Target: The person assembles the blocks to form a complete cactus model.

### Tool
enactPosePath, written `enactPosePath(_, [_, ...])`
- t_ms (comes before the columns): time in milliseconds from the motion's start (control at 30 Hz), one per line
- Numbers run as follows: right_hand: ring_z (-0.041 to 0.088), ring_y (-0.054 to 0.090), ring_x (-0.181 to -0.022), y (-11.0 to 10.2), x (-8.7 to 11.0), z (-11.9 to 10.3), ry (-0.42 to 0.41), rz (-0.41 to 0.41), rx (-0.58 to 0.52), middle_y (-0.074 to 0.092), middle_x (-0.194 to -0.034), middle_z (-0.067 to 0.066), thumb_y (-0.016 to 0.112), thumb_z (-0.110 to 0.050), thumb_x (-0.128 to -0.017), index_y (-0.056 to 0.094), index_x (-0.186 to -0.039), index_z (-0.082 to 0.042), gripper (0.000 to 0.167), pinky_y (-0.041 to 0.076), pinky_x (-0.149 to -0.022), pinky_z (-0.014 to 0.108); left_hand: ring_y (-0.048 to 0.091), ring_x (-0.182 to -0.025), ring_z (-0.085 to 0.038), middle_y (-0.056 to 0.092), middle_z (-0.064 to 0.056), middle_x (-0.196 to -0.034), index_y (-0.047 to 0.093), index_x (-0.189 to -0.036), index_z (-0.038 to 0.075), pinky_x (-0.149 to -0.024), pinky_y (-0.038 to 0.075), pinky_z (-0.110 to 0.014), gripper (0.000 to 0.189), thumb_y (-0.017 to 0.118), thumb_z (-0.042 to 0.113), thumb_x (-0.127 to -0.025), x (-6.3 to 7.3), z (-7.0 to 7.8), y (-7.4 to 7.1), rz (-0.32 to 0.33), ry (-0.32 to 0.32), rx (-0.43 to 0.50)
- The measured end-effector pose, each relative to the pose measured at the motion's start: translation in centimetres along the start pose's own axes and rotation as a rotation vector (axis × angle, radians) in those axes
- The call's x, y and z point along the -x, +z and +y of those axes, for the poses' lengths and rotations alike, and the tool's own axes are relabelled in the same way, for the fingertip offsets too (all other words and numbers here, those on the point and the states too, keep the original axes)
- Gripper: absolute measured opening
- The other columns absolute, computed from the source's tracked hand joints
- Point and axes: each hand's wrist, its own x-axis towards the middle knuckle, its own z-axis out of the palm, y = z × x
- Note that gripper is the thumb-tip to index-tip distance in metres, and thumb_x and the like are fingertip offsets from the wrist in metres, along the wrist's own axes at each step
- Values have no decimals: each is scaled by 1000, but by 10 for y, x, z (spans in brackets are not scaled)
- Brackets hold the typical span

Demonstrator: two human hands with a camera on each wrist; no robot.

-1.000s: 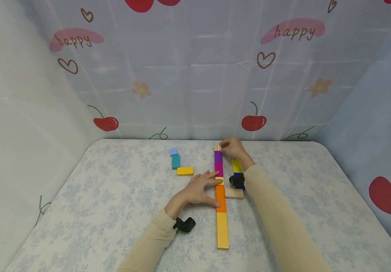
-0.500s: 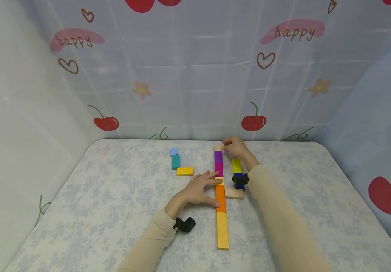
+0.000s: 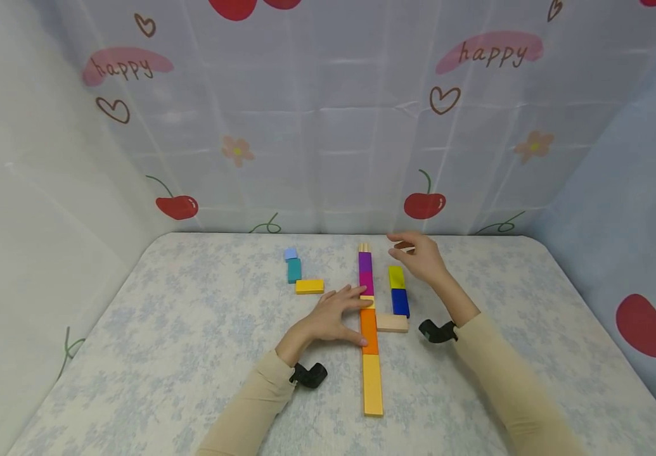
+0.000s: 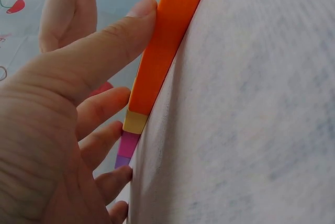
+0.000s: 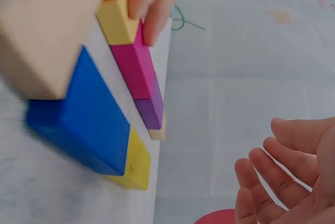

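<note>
A straight line of wooden blocks runs away from me on the table: a long yellow block (image 3: 373, 385), an orange block (image 3: 369, 330), a small pale yellow block (image 5: 116, 22), a magenta block (image 3: 366, 283), a purple block (image 3: 365, 261) and a ridged tan piece (image 3: 364, 247) at the far end. My left hand (image 3: 332, 316) rests its thumb and fingertips on the orange, pale yellow and magenta blocks, its fingers spread. My right hand (image 3: 421, 258) hovers to the right of the far end, holding nothing, its fingers loosely bent.
Right of the line lie a plain wooden block (image 3: 392, 323), a blue block (image 3: 400, 303) and a yellow-green block (image 3: 397, 277). To the left are a yellow block (image 3: 310, 287), a teal block (image 3: 295, 271) and a light blue block (image 3: 290, 253). A printed curtain stands behind the table.
My right hand has left the ridged tan piece at the far end and moved to the right, its fingers opening. My left hand has stayed in place on the blocks.
</note>
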Motion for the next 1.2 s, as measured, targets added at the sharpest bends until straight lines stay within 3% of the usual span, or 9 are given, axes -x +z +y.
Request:
enactPosePath(233, [34, 59, -112, -8, 40, 8, -3, 18, -19, 62, -128, 17, 63, -15, -96, 62, -131, -6, 36, 49, -97, 52, 14, -152, -27, 26, 2, -162, 52, -144, 23, -121, 9, -55, 78, 80, 47, -76, 0, 1, 0, 2, -2, 1])
enactPosePath(467, [36, 58, -113, -6, 66, 26, -5, -5, -5, 61, -129, 18, 64, -11, -94, 63, -130, -6, 36, 47, -96, 55, 14, -152, -26, 26, 2, -162, 52, -143, 23, -121, 9, -55, 77, 81, 47, -76, 0, 0, 0, 4, 3, -3])
enactPosePath(633, [37, 55, -119, -2, 74, 32, -42, -55, -15, 59, -132, 17, 67, -12, -93, 62, -130, -4, 38, 44, -99, 60, 15, -152, -27, 26, 2, -162, 52, -143, 22, -121, 9, -55, 77, 81, 46, -76, 0, 0, 0, 7, 4, 8])
enactPosePath(867, [41, 43, -134, 1, 79, 43, -177, -148, -11, 49, -146, 18, 71, -19, -90, 58, -134, -3, 49, 37, -105, 65, 15, -152, -27, 26, 1, -162, 52, -144, 22, -121, 10, -55, 77, 80, 47, -76, -1, 2, -1, 2, -1, -2])
enactPosePath(1200, [45, 28, -143, 9, 86, 56, -194, -227, 88, 40, -153, 18, 75, -32, -86, 57, -138, -9, 59, 26, -108, 70, 14, -152, -27, 25, 2, -162, 51, -144, 23, -121, 10, -54, 78, 80, 47, -76, -1, 2, 0, 0, -7, -1])
